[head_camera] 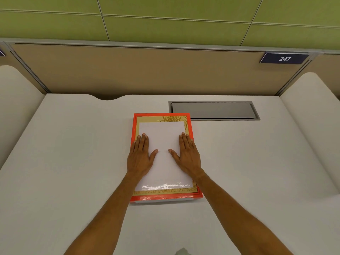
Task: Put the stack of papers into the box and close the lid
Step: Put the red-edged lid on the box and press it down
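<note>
Hands: I've got the left hand and right hand spread flat, palms down, gripping nothing.
Box: the orange box sits right under both palms, its lid on.
White panel: between my thumbs; label or paper, can't tell.
Nearby: grey cable hatch just past my right fingertips, nothing in the way.
Surface: plain white desk.
Room: tan partition, plate reading 247, green wall.
</note>
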### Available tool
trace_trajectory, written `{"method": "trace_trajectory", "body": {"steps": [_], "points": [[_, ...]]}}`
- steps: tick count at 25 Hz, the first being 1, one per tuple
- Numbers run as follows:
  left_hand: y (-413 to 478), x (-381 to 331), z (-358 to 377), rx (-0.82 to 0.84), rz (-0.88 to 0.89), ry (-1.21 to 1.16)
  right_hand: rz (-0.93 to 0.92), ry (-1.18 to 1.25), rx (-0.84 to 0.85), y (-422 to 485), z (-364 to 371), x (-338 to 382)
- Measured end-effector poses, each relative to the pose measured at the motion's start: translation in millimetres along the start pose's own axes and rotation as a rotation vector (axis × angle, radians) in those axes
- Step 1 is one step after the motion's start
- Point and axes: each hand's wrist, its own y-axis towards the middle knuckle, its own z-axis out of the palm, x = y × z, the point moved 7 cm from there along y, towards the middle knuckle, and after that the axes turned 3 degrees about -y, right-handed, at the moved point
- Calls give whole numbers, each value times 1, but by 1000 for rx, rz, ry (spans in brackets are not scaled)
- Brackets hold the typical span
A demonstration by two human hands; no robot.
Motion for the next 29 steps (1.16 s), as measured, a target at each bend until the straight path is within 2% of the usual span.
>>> {"method": "trace_trajectory", "body": {"steps": [9, 18, 29], "points": [[-1, 1, 3, 4, -22, 28, -7, -38, -20, -2, 2, 0], [2, -8, -3, 12, -36, -30, 11, 22, -11, -5, -5, -4], [-11, -75, -5, -47, -69, -99, 11, -13, -19, -21, -38, -72]]}}
